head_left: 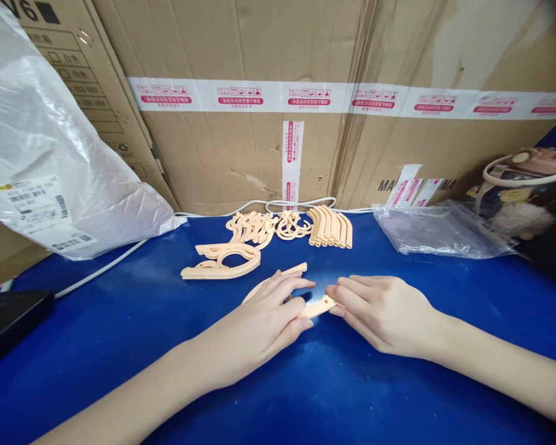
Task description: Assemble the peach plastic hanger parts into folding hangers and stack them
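My left hand [269,312] lies fingers-down on a peach plastic hanger piece [315,306] on the blue table [333,383], pressing it with closed fingers. My right hand [380,309] pinches the right end of the same piece. Another end of a piece [294,269] sticks out beyond my left fingers. Folded hangers [222,262] lie just behind my left hand. Farther back lie several hook parts [264,227] and a row of curved arm parts [331,227].
Large cardboard boxes [259,62] wall off the back. A white plastic bag [50,161] lies at the left, a clear bag [438,228] at the right, a bottle with a fluffy charm [521,185] far right. A white cable [102,267] and a black device [9,318] sit at the left.
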Demonstrator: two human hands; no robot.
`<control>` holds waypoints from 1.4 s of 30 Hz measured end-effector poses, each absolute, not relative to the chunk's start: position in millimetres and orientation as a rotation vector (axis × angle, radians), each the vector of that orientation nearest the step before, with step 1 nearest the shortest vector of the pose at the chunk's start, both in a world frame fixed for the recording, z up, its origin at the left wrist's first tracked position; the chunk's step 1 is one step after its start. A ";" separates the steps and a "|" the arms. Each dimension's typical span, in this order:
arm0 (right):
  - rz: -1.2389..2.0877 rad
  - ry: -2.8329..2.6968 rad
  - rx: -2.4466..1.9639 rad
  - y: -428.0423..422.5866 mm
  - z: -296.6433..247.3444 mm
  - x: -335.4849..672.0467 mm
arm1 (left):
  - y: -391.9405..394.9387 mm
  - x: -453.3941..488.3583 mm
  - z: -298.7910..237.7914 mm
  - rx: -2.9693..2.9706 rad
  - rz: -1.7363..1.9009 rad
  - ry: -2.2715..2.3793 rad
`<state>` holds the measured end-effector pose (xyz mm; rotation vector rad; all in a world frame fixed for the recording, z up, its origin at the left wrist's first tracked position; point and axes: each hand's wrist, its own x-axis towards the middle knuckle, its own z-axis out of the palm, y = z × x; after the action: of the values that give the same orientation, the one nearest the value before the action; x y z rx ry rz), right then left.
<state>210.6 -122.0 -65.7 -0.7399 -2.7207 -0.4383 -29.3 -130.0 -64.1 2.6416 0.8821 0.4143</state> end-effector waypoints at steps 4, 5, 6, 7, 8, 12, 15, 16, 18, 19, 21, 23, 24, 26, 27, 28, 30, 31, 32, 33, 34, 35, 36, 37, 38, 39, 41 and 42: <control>-0.416 -2.729 -0.748 -122.6 -64.0 210.4 | -130.4 -29.4 -64.0 2.655 0.404 0.876; -0.392 -2.733 -0.751 -122.4 -63.7 210.5 | -130.3 -29.2 -64.2 2.660 0.407 0.877; -0.361 -2.736 -0.756 -122.2 -63.6 210.6 | -130.1 -29.0 -64.3 2.663 0.410 0.877; -0.323 -2.741 -0.767 -121.9 -63.7 210.8 | -129.9 -28.8 -64.5 2.664 0.416 0.876; -0.275 -2.747 -0.780 -121.5 -64.0 210.9 | -129.7 -28.5 -64.6 2.662 0.422 0.873; -0.058 -2.766 -0.854 -120.3 -65.5 210.4 | -130.0 -28.4 -64.5 2.651 0.436 0.880; 0.099 -2.749 -0.881 -120.6 -65.0 208.8 | -130.4 -28.8 -64.2 2.657 0.413 0.894; 0.156 -2.742 -0.882 -120.9 -64.6 208.3 | -130.4 -29.0 -64.0 2.657 0.410 0.897; 0.222 -2.732 -0.882 -121.3 -64.1 207.7 | -130.2 -29.2 -63.6 2.653 0.418 0.899; 0.208 -2.733 -0.881 -121.4 -64.1 207.7 | -130.0 -29.2 -63.4 2.649 0.419 0.897; 0.083 -2.747 -0.860 -121.2 -64.8 208.0 | -129.8 -29.3 -62.8 2.650 0.412 0.892; -0.099 -2.760 -0.815 -120.8 -65.9 208.5 | -130.0 -29.3 -62.5 2.658 0.387 0.891; -0.184 -2.760 -0.789 -120.6 -66.4 208.8 | -130.3 -29.3 -62.4 2.662 0.374 0.890; -0.305 -2.750 -0.751 -120.7 -67.0 209.1 | -130.9 -29.4 -62.6 2.664 0.364 0.887; -0.338 -2.743 -0.742 -120.9 -66.9 209.2 | -131.2 -29.4 -62.8 2.661 0.367 0.885; -0.351 -2.738 -0.736 -121.3 -66.6 209.2 | -131.5 -29.3 -63.1 2.657 0.375 0.882; -0.334 -2.730 -0.736 -122.3 -65.6 209.5 | -131.6 -29.3 -63.6 2.650 0.394 0.877; -0.313 -2.728 -0.743 -122.7 -65.1 209.6 | -131.5 -29.3 -63.7 2.649 0.397 0.875; -0.288 -2.726 -0.749 -122.9 -64.6 209.7 | -131.4 -29.3 -63.8 2.650 0.398 0.872; -0.263 -2.727 -0.756 -123.0 -64.1 209.8 | -131.2 -29.3 -63.8 2.652 0.397 0.870; -0.245 -2.728 -0.758 -122.9 -63.8 209.8 | -130.9 -29.2 -63.8 2.653 0.395 0.867; -0.236 -2.729 -0.759 -122.6 -63.6 209.7 | -130.7 -29.2 -63.7 2.652 0.395 0.866; -0.234 -2.730 -0.755 -122.3 -63.4 209.5 | -130.5 -29.1 -63.5 2.649 0.400 0.866; -0.239 -2.729 -0.749 -121.9 -63.2 209.3 | -130.3 -29.0 -63.4 2.646 0.406 0.865; -0.246 -2.729 -0.742 -121.5 -63.0 209.2 | -130.1 -28.8 -63.3 2.645 0.410 0.864; -0.257 -2.728 -0.736 -121.3 -62.9 209.1 | -129.9 -28.7 -63.2 2.646 0.410 0.861; -0.282 -2.725 -0.728 -121.3 -62.5 209.3 | -129.5 -28.6 -63.4 2.650 0.411 0.856; -0.292 -2.724 -0.726 -121.5 -62.4 209.5 | -129.4 -28.6 -63.7 2.651 0.416 0.852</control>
<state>209.5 -121.5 -62.4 -0.7257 -2.7244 -0.2917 -28.6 -129.4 -63.7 2.6507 0.8516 0.4156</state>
